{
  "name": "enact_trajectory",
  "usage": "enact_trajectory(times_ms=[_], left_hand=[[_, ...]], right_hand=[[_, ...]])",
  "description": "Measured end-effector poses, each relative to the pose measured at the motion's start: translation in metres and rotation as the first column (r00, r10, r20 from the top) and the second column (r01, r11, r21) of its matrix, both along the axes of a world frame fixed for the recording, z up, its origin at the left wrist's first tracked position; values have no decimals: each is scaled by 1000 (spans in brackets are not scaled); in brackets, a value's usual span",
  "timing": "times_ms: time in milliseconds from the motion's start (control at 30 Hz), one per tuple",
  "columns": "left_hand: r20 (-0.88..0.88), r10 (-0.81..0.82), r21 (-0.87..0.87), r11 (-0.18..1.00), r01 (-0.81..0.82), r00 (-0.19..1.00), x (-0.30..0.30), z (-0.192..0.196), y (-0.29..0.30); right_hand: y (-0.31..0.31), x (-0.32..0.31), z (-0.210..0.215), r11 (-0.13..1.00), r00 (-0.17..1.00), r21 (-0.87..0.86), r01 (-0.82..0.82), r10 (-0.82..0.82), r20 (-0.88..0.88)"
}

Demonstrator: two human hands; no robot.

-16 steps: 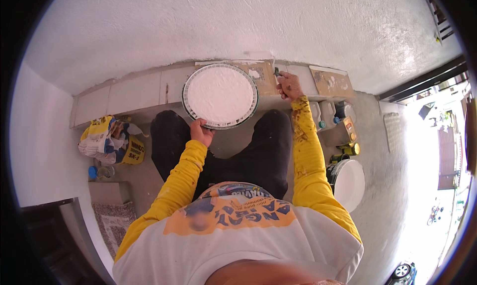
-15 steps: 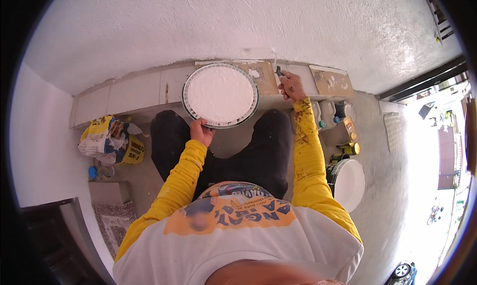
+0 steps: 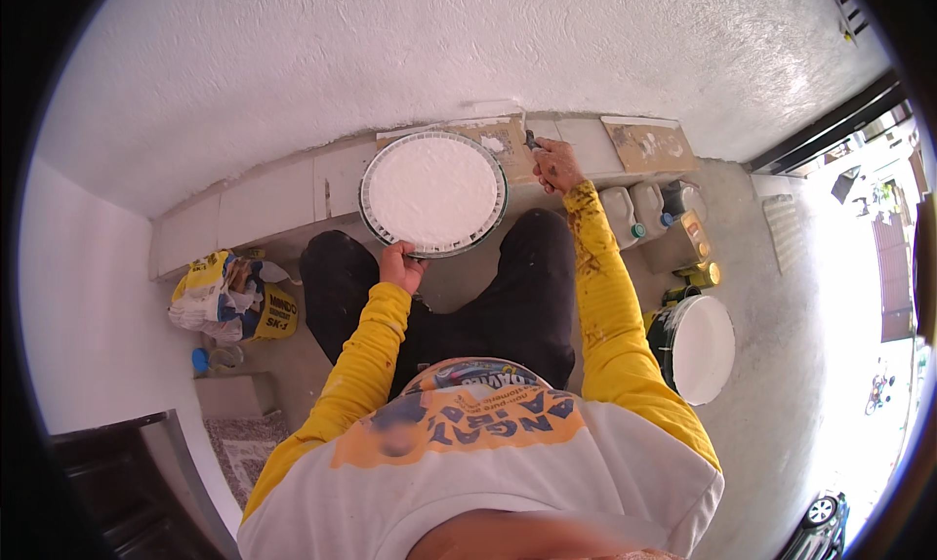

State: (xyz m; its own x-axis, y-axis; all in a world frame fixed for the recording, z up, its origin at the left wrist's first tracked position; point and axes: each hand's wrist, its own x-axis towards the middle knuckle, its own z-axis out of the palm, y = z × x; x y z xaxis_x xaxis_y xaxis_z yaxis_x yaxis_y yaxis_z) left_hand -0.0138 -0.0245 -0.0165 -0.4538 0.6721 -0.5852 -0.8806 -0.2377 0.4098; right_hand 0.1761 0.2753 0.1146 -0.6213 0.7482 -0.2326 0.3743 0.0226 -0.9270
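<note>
A round lid [image 3: 486, 234] with a ribbed rim lies level above my knees, close to the low ledge, with white paste [image 3: 429, 189] spread over it. My left hand [image 3: 401, 267] grips its near edge, thumb on top and fingers mostly out of sight underneath. To the right of the lid, my right hand [image 3: 559, 167] is closed around a small dark-ended tool [image 3: 532, 141]. Most of that tool is hidden in the fist, so its kind cannot be made out. Just beyond the hand is cardboard [image 3: 514, 142] on the ledge.
A tiled ledge [image 3: 268, 197] runs along the white textured wall [image 3: 390, 53]; another cardboard piece [image 3: 652, 146] lies on it. Plastic jugs [image 3: 619, 212], cans [image 3: 705, 274] and a pail [image 3: 705, 350] stand at right. A crumpled yellow-white bag [image 3: 217, 287] sits at left.
My right hand has shifted slightly left toward the lid, still closed on the tool. The left hand keeps its hold on the lid's edge. The whole view has tilted a little.
</note>
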Motion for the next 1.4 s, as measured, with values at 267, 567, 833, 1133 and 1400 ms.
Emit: enact_trajectory(times_ms=[267, 567, 833, 1133, 1400], left_hand=[[10, -19, 37, 999, 18, 1000, 4, 10, 0], [16, -11, 52, 999, 10, 1000, 3, 14, -1], [8, -15, 109, 994, 14, 1000, 0, 4, -2], [-15, -6, 136, 991, 8, 1000, 7, 21, -22], [-128, -48, 124, 990, 64, 991, 25, 72, -69]], right_hand=[[8, -1, 17, 982, 992, 160, -105, 93, 80], [19, -6, -2, 986, 965, 145, -86, 46, 260], [-60, 37, 39, 994, 980, -32, 109, -113, -165], [-117, 45, 37, 988, 986, -108, 111, -123, -112], [-53, -26, 22, 951, 945, 242, -191, 245, -216]])
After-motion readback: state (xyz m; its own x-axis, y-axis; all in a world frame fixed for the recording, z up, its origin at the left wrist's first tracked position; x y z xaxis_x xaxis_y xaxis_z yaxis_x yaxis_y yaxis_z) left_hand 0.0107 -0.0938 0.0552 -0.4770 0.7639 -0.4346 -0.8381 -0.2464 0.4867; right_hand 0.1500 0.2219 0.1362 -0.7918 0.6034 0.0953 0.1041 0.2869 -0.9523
